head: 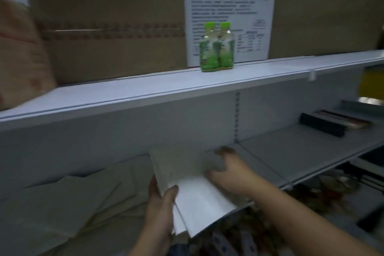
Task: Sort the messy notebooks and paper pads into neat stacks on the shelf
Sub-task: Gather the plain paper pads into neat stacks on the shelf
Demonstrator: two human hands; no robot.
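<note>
A pile of white paper pads (199, 199) lies on the lower shelf (291, 156), its near end sticking out over the front edge. My left hand (161, 199) grips the pile's left edge, thumb on top. My right hand (226, 170) rests on the pile's far right part with fingers spread and bent; blur hides how firmly it holds. More pale sheets or pads (83, 197) lie spread out to the left on the same shelf. Dark notebooks (330, 123) lie at the back right of the shelf.
The upper shelf (166, 87) carries cardboard boxes (108, 27), two green bottles (217, 48) and a white printed sheet (230, 6). A perforated upright (237, 118) divides the back panel. Below the lower shelf at right are blurred colourful goods (324, 191).
</note>
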